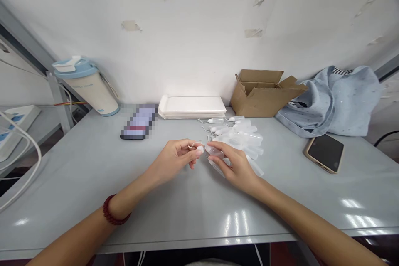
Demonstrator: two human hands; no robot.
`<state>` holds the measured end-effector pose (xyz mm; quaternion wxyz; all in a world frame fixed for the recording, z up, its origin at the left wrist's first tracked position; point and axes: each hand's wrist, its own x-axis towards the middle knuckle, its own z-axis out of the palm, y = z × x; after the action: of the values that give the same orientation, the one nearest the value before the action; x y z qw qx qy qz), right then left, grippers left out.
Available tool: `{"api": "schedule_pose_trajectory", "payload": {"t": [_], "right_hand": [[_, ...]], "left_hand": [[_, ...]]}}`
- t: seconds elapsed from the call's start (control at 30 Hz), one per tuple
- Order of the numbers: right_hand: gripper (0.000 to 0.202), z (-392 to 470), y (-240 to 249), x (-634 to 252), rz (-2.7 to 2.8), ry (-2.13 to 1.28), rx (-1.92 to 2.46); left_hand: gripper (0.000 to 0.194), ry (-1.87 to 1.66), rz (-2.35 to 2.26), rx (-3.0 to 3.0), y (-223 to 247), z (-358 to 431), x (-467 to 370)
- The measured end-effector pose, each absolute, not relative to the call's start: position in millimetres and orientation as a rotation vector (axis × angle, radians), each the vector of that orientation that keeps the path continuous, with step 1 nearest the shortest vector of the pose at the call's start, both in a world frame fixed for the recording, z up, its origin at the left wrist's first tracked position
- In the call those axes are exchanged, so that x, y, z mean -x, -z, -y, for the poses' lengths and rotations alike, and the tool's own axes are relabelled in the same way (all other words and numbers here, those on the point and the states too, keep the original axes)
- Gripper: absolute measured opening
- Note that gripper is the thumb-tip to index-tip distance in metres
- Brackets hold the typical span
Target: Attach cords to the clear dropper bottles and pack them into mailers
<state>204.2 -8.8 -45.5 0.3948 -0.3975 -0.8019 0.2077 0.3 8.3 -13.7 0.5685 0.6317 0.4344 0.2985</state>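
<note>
Over the middle of the grey table, my left hand (179,153) pinches a small white cap (200,149) between thumb and fingertips. A thin pale cord (195,144) loops up from it. Facing it, my right hand (235,164) grips a small translucent squeeze bottle (214,151) by its sides, its narrow end toward the cap. Cap and bottle look slightly apart; the fingers partly cover both. Just behind and beside my right hand lies a loose pile of similar translucent bottles (251,138), several with white caps and cords.
A stack of white flat packets (193,108) and an open cardboard box (260,99) stand against the wall. A tumbler (90,87) and a blurred phone (139,122) are at left. A light-blue cloth bag (349,99) and another phone (326,152) lie at right. A power strip (18,126) is far left.
</note>
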Motion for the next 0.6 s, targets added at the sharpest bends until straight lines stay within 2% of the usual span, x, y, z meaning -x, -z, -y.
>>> {"api": "schedule_pose_trajectory", "payload": {"t": [0.17, 0.43, 0.6], "right_hand": [[0.028, 8.3, 46.9, -202.9, 2.105, -0.313, 0.900], [0.026, 8.6, 51.3, -202.6, 2.125, -0.285, 0.892], [0.032, 6.2, 52.4, -202.7, 2.178, -0.113, 0.776]], "left_hand": [[0.029, -0.661, -1.044, -1.481, 12.5, -7.7, 0.0], [0.033, -0.598, -1.057, -1.466, 9.6, -8.8, -1.0], [0.032, -0.548, -1.019, -1.370, 10.0, -8.9, -2.0]]}}
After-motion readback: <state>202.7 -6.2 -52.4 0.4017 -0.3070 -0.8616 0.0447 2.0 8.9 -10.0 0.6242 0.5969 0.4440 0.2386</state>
